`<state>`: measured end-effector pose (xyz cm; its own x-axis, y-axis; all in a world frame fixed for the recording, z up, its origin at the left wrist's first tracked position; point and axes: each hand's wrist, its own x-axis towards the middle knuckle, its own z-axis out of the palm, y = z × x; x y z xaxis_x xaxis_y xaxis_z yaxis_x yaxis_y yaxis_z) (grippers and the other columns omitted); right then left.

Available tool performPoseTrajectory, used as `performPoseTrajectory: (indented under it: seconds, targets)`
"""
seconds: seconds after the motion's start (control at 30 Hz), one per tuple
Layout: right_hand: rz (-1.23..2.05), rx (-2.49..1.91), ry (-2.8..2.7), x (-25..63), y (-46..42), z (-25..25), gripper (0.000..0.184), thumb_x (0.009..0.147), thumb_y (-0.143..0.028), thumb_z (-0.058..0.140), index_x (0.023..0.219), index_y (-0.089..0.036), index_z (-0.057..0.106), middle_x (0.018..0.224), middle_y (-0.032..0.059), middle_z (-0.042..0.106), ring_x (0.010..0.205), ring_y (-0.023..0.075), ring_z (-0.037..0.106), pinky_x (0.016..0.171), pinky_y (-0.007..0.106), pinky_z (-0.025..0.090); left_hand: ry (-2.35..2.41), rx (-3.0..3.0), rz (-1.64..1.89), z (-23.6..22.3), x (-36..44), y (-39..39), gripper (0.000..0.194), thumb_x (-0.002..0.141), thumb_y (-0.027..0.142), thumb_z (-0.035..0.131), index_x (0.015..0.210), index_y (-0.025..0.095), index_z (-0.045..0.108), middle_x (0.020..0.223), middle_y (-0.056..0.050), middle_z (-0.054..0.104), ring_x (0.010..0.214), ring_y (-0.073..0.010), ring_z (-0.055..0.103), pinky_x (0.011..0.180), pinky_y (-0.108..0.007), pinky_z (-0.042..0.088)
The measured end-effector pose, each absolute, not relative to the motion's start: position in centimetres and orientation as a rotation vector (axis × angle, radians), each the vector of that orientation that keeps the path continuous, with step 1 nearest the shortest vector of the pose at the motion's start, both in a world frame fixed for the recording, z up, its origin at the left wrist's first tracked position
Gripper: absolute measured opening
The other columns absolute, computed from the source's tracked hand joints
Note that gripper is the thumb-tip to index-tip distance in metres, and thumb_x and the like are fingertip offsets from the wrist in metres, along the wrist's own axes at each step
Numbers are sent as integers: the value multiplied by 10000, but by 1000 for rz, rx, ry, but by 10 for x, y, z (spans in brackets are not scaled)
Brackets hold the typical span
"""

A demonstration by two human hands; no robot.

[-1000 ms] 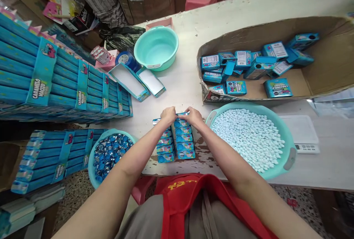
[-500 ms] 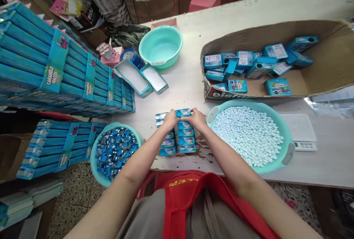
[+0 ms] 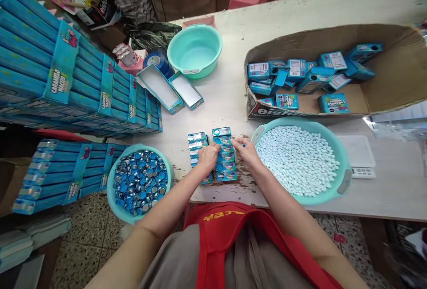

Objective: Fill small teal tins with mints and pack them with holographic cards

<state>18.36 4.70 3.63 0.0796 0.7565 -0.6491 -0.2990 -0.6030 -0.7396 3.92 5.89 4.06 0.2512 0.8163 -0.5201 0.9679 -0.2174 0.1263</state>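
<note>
Small blue candy boxes stand in two rows, a left row [image 3: 197, 136] and a right row [image 3: 226, 166], with their narrow ends up. My left hand [image 3: 208, 156] lies over part of the left row, fingers curled, its fingertips at the left edge of a candy box [image 3: 225, 148] in the right row. From the other side my right hand [image 3: 247, 152] reaches in, thumb and fingertips bent at that row's right edge. Several boxes under my left hand are hidden. The farthest right-row box [image 3: 221, 132] shows a round blue circle on its end.
Left of the rows stands a turquoise basin [image 3: 169, 171] of blue and silver lids; on the right, another basin [image 3: 345, 168] holds pale candies. Behind that, a cardboard carton [image 3: 383, 88] contains loose blue boxes. A scale [image 3: 363, 172], an unfilled bowl [image 3: 195, 48] and stacked packs [image 3: 60, 86] surround the workspace.
Both hands have come nearer to me along the right row, from its far end. My left hand now covers more of the left row; my right hand has shifted slightly right.
</note>
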Motion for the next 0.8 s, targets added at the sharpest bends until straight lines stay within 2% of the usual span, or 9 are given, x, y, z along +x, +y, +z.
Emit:
performPoseTrajectory:
  seconds: [0.07, 0.1, 0.27, 0.33, 0.4, 0.53, 0.67, 0.73, 0.8]
  targets:
    - [1725, -1460, -286, 185, 38, 42, 463, 531, -477, 822, 736, -196, 516, 523, -111, 368, 391, 18, 237, 354, 166, 159, 1637, 2114, -484, 38, 39, 61, 276, 934, 220, 351, 1013, 227, 616, 1040, -67, 625, 862, -206, 623, 640, -291, 404]
    - [1738, -1435, -229, 187, 34, 46, 450, 529, -451, 831, 720, -190, 518, 542, -102, 396, 396, 14, 259, 346, 158, 157, 1633, 2129, -482, 37, 37, 62, 279, 939, 225, 346, 1003, 221, 618, 1027, -65, 626, 851, -205, 621, 629, -291, 403]
    - [1816, -1303, -20, 196, 17, 55, 221, 651, -262, 752, 809, -174, 625, 724, -17, 589, 554, 64, 524, 377, 142, 329, 1479, 2351, -277, 40, 23, 41, 214, 925, 319, 436, 1026, 211, 591, 1060, -68, 605, 978, -212, 559, 684, -293, 437]
    - [1853, -1251, 32, 198, 10, 54, 180, 668, -167, 692, 843, -168, 652, 782, 13, 633, 620, 85, 578, 414, 147, 384, 1373, 2419, -243, 37, 19, 28, 159, 899, 271, 493, 1012, 209, 585, 1074, -73, 599, 1009, -214, 532, 738, -303, 450]
    - [1878, -1249, 27, 199, 5, 52, 177, 670, -123, 665, 842, -167, 660, 801, 31, 657, 646, 95, 601, 422, 147, 394, 1335, 2420, -292, 34, 17, 20, 126, 882, 213, 509, 980, 200, 588, 1060, -78, 603, 985, -218, 531, 762, -321, 458]
    - [1903, -1326, -128, 196, -4, 45, 200, 626, -225, 752, 778, -160, 641, 740, 31, 656, 537, 71, 548, 358, 140, 305, 1358, 2319, -177, 39, 17, 20, 178, 891, 222, 488, 1035, 197, 589, 1070, -79, 609, 1002, -222, 535, 849, -356, 453]
    - [1860, -1474, -311, 190, -12, 40, 384, 512, -412, 811, 621, -173, 530, 510, -52, 532, 384, 27, 360, 326, 145, 175, 1165, 2143, 237, 55, 21, 18, 364, 879, 268, 512, 1238, 208, 512, 1227, -81, 552, 1133, -193, 505, 967, -334, 414]
    - [1861, -1568, -437, 186, -17, 40, 392, 515, -444, 795, 609, -182, 519, 417, -85, 446, 359, 26, 305, 338, 151, 156, 1090, 1985, 265, 60, 24, 14, 362, 860, 303, 538, 1206, 198, 547, 1161, -73, 586, 1053, -177, 555, 907, -297, 451]
    - [1886, -1607, -575, 182, -22, 41, 365, 543, -456, 771, 625, -180, 548, 391, -88, 424, 351, 32, 301, 350, 161, 160, 1143, 1779, 198, 59, 25, 9, 294, 851, 343, 541, 1089, 187, 614, 979, -41, 637, 856, -151, 603, 775, -265, 487]
